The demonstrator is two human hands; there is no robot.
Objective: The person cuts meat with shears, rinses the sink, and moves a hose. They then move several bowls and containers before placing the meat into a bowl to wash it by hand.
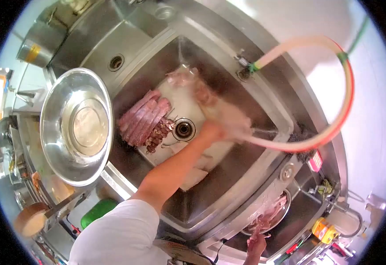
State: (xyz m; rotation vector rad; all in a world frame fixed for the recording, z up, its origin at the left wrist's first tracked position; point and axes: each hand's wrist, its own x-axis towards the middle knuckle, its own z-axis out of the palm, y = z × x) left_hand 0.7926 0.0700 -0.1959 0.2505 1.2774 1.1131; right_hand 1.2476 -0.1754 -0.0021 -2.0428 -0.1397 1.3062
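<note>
My left hand (219, 130), smeared by motion, holds the end of a clear red-striped hose (316, 143) over the sink basin (228, 176). Pinkish meat, blurred, lies beyond the hand at the basin's upper part. Left of the drain (184, 129) rests a stack of dark red meat strips (143, 118) with smaller dark pieces beside it. At the lower right, my right hand (256, 245) grips pink meat (270, 216) at a round metal bowl (285, 215).
A large shiny metal basin (47, 128) stands left of the sink. Above it is a second sink compartment with a drain (116, 62). The hose runs from a tap (244, 66) at the upper right. A yellow container (324, 230) and green object (98, 213) are lower down.
</note>
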